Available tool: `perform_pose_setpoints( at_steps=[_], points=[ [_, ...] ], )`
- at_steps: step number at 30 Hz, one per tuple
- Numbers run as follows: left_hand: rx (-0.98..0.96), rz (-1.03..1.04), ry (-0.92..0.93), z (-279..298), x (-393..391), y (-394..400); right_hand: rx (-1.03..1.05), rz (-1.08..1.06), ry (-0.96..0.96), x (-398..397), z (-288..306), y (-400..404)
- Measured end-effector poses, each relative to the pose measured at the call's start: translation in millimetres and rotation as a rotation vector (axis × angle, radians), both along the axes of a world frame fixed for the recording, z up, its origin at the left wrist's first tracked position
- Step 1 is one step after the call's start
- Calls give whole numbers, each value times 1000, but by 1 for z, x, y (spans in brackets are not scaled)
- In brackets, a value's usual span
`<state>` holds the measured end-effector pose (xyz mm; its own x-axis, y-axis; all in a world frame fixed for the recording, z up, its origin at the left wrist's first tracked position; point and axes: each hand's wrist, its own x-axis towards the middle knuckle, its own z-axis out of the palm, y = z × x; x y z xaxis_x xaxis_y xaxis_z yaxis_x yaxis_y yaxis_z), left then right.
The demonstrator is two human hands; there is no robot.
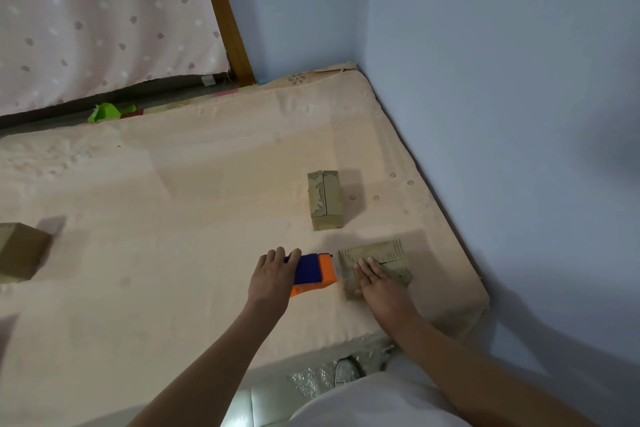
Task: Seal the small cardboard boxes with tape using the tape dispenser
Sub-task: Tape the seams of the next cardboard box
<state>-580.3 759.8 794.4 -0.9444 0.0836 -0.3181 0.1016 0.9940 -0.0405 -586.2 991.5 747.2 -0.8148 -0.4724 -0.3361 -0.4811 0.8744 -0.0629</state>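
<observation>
A peach-coloured mattress with a faint flower print (207, 184) carries three small brown cardboard boxes: one near the right edge (388, 255), a second just beyond it (325, 199), a third at the far left (19, 251). An orange-and-blue plastic tape dispenser (313, 272) lies beside the nearest box.

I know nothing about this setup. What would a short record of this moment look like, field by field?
surface: peach mattress in a blue-walled corner
left hand: grips the tape dispenser
tape dispenser: blue and orange, lying on the mattress, beside the near box
right hand: flat, pressing the near box
near box: closed, under the right hand
far box: flaps closed, seam on top
left box: at the left edge, partly out of view
</observation>
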Motion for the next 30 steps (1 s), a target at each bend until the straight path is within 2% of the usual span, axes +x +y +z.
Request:
perform_pose_setpoints(
  at_steps=[2, 6, 10, 13, 16, 19, 22, 30],
  points=[
    [-9, -11, 2, 4, 0, -3, -56, -20, 28, 2, 2, 1],
    [-32, -41, 4, 4, 1, -2, -27, 42, 89, 3, 0, 4],
    [-38, -63, 12, 5, 4, -9, -57, 5, 47, 4, -1, 4],
    [-59, -61, 3, 9, 3, -13, -86, -22, 107, 0, -10, 4],
    [-122, -56, -39, 10, 0, -5, -52, -20, 29, 2, -7, 4],
    [-226, -86, -66, 9, -9, 8, -82, 5, 142, 4, -1, 5],
    [-312, -105, -97, 11, -17, 20, -123, -11, 129, 3, -11, 5],
    [-386, -64, -167, 2, -26, 42, -121, -54, 57, 2, -9, 3]
  ],
)
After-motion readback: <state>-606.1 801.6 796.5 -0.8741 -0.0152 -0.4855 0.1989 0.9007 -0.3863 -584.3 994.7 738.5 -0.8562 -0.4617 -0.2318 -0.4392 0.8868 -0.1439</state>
